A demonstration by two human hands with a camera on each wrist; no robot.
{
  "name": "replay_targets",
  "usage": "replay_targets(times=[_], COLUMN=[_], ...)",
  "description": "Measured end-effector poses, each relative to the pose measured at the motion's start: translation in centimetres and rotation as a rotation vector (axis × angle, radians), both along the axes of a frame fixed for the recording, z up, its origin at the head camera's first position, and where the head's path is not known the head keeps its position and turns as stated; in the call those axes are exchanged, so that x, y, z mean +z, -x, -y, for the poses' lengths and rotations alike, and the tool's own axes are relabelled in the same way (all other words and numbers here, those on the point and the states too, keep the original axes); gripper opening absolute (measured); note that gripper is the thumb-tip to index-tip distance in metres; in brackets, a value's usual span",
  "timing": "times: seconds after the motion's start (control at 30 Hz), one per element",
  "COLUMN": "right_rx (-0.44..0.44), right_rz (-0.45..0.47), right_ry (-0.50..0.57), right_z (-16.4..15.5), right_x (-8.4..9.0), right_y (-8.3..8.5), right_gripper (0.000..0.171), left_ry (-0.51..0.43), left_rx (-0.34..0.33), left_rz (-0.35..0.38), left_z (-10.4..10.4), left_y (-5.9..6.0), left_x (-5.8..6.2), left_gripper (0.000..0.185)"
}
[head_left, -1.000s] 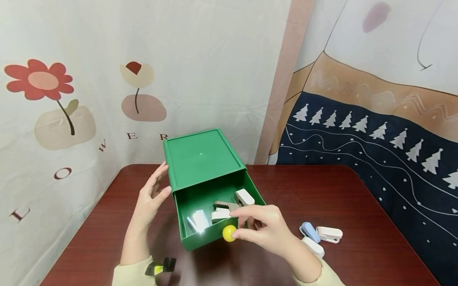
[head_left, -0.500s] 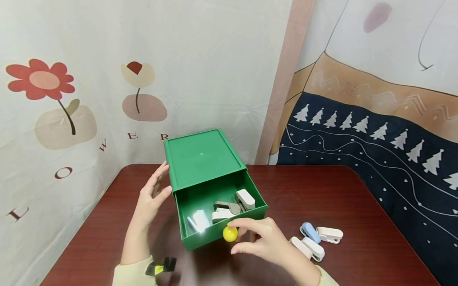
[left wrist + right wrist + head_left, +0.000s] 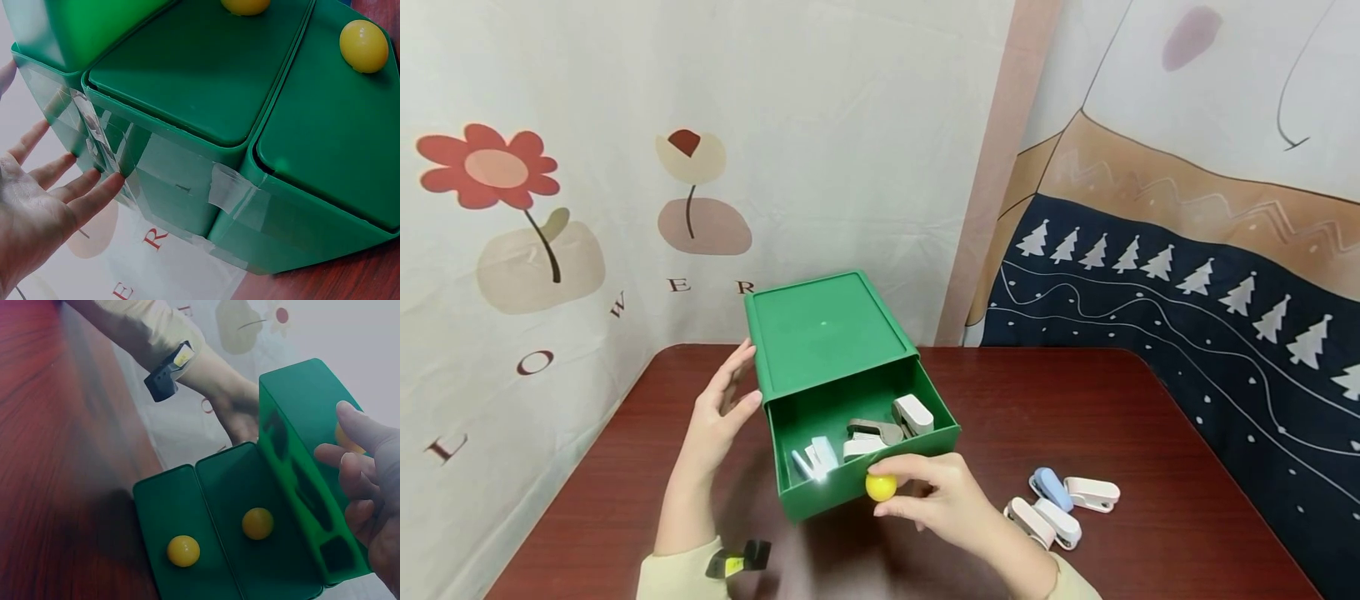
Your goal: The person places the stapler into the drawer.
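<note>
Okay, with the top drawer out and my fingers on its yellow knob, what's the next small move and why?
Probably push the drawer in a little: the right hand pinches its yellow knob, the left hand lies flat against the green cabinet, steadying it. Staplers on the table might go in first, though.

Head cam sat high, looking forward and down over the table (image 3: 1150,433) at both hands, fairly far back. Left wrist cam was jammed right against the green drawer box (image 3: 206,81), facing its taped side. Right wrist cam looked along the box front (image 3: 294,487). All 3 views shared that box.
</note>
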State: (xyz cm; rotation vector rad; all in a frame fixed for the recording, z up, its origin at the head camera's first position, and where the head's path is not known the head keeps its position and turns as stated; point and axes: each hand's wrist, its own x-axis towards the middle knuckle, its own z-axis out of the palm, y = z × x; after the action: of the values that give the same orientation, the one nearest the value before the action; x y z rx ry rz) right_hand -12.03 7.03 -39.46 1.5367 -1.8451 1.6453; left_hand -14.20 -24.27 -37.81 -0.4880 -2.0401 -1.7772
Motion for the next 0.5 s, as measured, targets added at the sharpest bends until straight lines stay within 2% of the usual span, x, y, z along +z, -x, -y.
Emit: replay_targets(times=[0.27,0.5], right_rx=[-0.055,-0.106], right_rz=[0.082,0.169], right_ry=[-0.041,-0.039], right_z=[0.8,2.1], right_x=[0.5,0.8], right_y=[1.1,3.0], right_gripper=[0.040,0.034], left_ry=[0.005,-0.003], left_rx=[-0.004,-0.009], left_rz=[-0.006,-0.004], left_z=[0.0,0.0], left_y=[0.1,-0.1], left_x=[0.1,0.1], left_gripper=[0.054,0.054])
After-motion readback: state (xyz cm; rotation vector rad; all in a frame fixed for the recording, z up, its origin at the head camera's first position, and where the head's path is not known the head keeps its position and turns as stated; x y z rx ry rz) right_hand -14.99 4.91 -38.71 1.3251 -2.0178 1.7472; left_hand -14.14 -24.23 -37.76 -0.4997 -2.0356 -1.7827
